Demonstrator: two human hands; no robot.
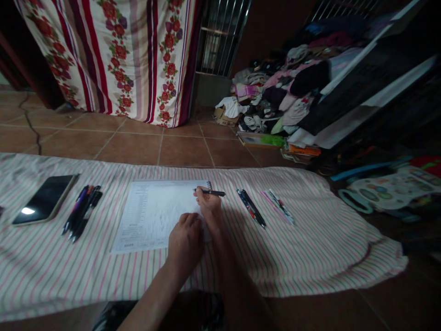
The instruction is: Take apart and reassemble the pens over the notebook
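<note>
A sheet of paper [155,202] with printed tables and faint markings lies on the striped cloth in front of me, with a spiral binding at its upper right corner. Near that corner, my right hand [209,206] pinches a dark pen [216,192], which points sideways, almost level. My left hand [186,235] rests on the lower right part of the sheet, its fingers curled in; their tips are hidden. To the right lie dark pens [251,209] side by side, and beyond them slim light-coloured pens [278,207]. Several more pens [81,214] are bunched left of the paper.
A smartphone [46,200] lies at the far left of the striped cloth [303,243]. Past the cloth's far edge is a tiled floor [138,142], with a floral curtain [138,59] hanging above. A heap of clothes [279,92] is piled at the back right.
</note>
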